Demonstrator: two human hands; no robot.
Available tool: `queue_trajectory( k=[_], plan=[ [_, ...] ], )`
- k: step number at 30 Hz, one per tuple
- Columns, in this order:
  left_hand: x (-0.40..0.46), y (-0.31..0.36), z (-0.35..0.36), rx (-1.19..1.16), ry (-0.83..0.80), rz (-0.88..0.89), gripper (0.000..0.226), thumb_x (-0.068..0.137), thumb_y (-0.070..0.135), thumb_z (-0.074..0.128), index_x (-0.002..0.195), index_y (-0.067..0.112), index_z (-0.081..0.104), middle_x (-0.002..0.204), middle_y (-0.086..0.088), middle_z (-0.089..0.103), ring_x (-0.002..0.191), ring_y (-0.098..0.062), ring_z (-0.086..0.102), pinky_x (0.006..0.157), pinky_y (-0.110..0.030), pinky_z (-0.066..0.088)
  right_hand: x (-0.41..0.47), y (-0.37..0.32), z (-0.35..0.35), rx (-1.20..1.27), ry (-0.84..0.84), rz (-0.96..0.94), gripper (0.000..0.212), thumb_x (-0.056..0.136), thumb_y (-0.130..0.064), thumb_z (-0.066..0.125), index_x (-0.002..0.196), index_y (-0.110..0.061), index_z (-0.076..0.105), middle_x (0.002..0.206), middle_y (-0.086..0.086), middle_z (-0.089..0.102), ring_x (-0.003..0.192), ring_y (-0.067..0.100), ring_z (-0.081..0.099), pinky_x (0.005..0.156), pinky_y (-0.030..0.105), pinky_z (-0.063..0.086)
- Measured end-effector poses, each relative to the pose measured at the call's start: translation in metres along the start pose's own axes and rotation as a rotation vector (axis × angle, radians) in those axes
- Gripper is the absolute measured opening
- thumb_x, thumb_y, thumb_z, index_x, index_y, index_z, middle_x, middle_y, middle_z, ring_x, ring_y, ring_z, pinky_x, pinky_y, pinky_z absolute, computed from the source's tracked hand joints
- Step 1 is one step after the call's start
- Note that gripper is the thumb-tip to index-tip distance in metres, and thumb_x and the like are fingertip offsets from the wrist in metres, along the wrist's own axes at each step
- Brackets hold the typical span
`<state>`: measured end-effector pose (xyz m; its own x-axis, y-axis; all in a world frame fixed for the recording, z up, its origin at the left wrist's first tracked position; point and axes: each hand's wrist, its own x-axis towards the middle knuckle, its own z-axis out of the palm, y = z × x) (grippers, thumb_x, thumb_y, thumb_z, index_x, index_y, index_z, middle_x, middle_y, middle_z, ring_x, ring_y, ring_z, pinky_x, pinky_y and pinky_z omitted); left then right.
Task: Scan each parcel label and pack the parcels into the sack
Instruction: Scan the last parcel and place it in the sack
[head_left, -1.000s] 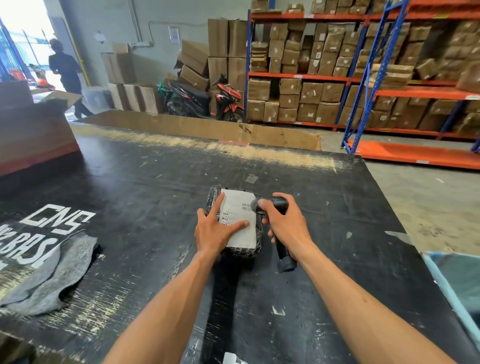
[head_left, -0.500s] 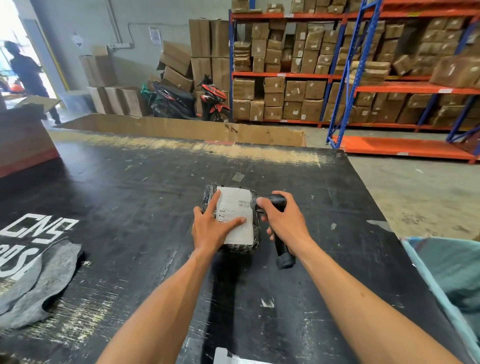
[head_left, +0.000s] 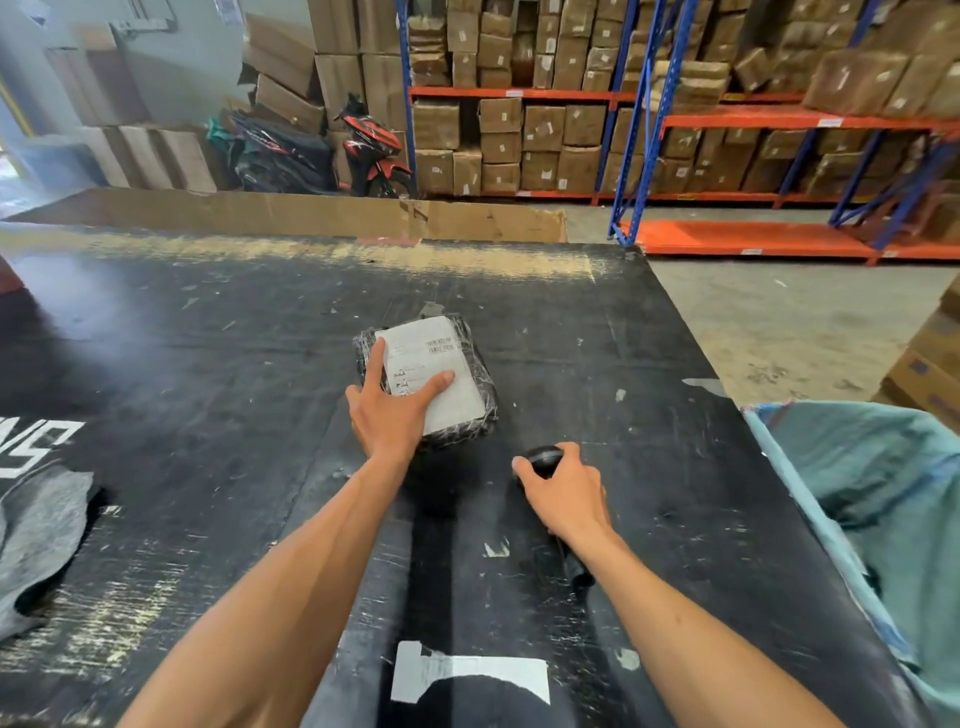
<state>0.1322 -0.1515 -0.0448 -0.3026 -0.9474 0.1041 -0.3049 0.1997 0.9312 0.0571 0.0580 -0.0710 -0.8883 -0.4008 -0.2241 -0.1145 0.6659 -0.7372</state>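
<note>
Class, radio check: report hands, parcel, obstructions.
Left hand flat on parcel, label up. Right hand gripping scanner, clear of parcel. Sack open at right; path unobstructed.

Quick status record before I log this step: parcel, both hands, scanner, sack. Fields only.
parcel: black wrapped bundle with white label facing up, flat on the black table
left hand: flat on the parcel, fingers spread over the label
right hand: closed on the scanner
scanner: near the parcel, not touching it
sack: teal, open, at the table's right edge
</note>
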Motion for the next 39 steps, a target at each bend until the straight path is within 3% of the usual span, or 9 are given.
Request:
queue_trajectory(
  k=[5, 10, 13, 16, 20, 25, 33, 35, 39],
  plan=[
    [-0.012, 0.009, 0.010, -0.054, -0.035, 0.002, 0.108, 0.049, 0.078, 0.082, 0.143, 0.064, 0.031, 0.111, 0.005, 0.043, 0.100, -0.016, 0.046, 0.097, -0.035, 0.040, 0.000, 0.011, 0.001, -0.105, -0.010, 0.012, 0.067, 0.093, -0.069, 0.059, 0.138, -0.022, 0.050, 0.120, 0.011, 0.068, 0.114, 0.037, 0.065, 0.097, 0.047, 0.056],
    [-0.026, 0.020, 0.025, -0.127, -0.090, -0.024, 0.108, 0.047, 0.081, 0.082, 0.142, 0.067, 0.031, 0.117, 0.007, 0.044, 0.107, -0.013, 0.045, 0.094, -0.033, 0.040, 0.001, 0.011, -0.010, -0.258, 0.010, -0.016, 0.090, 0.086, -0.085, 0.048, 0.154, -0.027, 0.034, 0.138, 0.012, 0.062, 0.128, 0.039, 0.058, 0.099, 0.049, 0.043],
    [-0.035, 0.033, 0.039, -0.152, -0.149, 0.001, 0.109, 0.046, 0.082, 0.082, 0.142, 0.065, 0.033, 0.123, 0.011, 0.046, 0.113, -0.009, 0.045, 0.094, -0.031, 0.038, 0.009, 0.021, -0.036, 0.039, 0.078, -0.107, 0.089, 0.086, -0.084, 0.052, 0.157, -0.035, 0.031, 0.146, 0.007, 0.055, 0.134, 0.031, 0.054, 0.105, 0.047, 0.043],
    [-0.052, 0.050, 0.059, -0.139, -0.235, 0.058, 0.108, 0.047, 0.083, 0.081, 0.143, 0.065, 0.034, 0.129, 0.015, 0.048, 0.116, -0.005, 0.044, 0.096, -0.031, 0.037, 0.021, 0.029, -0.077, 0.379, 0.111, -0.170, 0.081, 0.081, -0.085, 0.056, 0.151, -0.052, 0.033, 0.133, -0.004, 0.063, 0.114, 0.011, 0.064, 0.089, 0.030, 0.049],
    [-0.090, 0.075, 0.103, -0.201, -0.366, 0.127, 0.088, 0.062, 0.081, 0.075, 0.141, 0.064, 0.040, 0.127, 0.021, 0.047, 0.121, -0.001, 0.044, 0.099, -0.026, 0.036, 0.038, 0.041, -0.129, 0.507, 0.100, -0.234, 0.075, 0.079, -0.087, 0.057, 0.146, -0.073, 0.026, 0.126, -0.010, 0.069, 0.121, 0.016, 0.066, 0.109, 0.050, 0.049],
    [-0.151, 0.101, 0.174, -0.214, -0.506, 0.208, 0.045, 0.093, 0.072, 0.049, 0.136, 0.062, 0.049, 0.122, 0.011, 0.059, 0.113, 0.001, 0.055, 0.110, -0.038, 0.044, 0.047, 0.081, -0.184, 0.432, 0.104, -0.360, 0.092, 0.088, -0.061, 0.077, 0.163, -0.051, 0.027, 0.145, -0.038, 0.051, 0.129, -0.014, 0.053, 0.104, 0.017, 0.045],
    [-0.245, 0.133, 0.290, 0.086, -0.751, 0.358, 0.078, 0.089, 0.084, 0.017, 0.158, 0.048, 0.012, 0.134, 0.003, 0.051, 0.132, -0.025, 0.049, 0.091, -0.037, 0.045, 0.059, 0.213, -0.303, 0.575, 0.244, -0.153, 0.093, 0.084, -0.035, 0.090, 0.162, -0.039, 0.040, 0.144, -0.012, 0.061, 0.122, 0.001, 0.063, 0.099, 0.024, 0.058],
    [-0.267, 0.125, 0.315, 0.197, -0.732, 0.400, 0.081, 0.088, 0.084, 0.017, 0.158, 0.045, 0.014, 0.127, 0.003, 0.041, 0.123, -0.021, 0.044, 0.097, -0.044, 0.044, 0.064, 0.246, -0.325, 0.555, 0.271, -0.116, 0.094, 0.083, -0.035, 0.091, 0.162, -0.039, 0.041, 0.137, -0.018, 0.063, 0.117, -0.006, 0.064, 0.090, 0.014, 0.056],
    [-0.299, 0.095, 0.355, 0.365, -0.828, 0.459, 0.079, 0.097, 0.072, 0.025, 0.163, 0.030, 0.012, 0.163, -0.013, 0.019, 0.150, -0.026, 0.013, 0.124, -0.044, 0.015, 0.068, 0.310, -0.356, 0.434, 0.201, -0.053, 0.102, 0.075, -0.045, 0.090, 0.163, -0.038, 0.039, 0.135, -0.024, 0.059, 0.116, -0.008, 0.061, 0.079, 0.008, 0.050]
  ],
)
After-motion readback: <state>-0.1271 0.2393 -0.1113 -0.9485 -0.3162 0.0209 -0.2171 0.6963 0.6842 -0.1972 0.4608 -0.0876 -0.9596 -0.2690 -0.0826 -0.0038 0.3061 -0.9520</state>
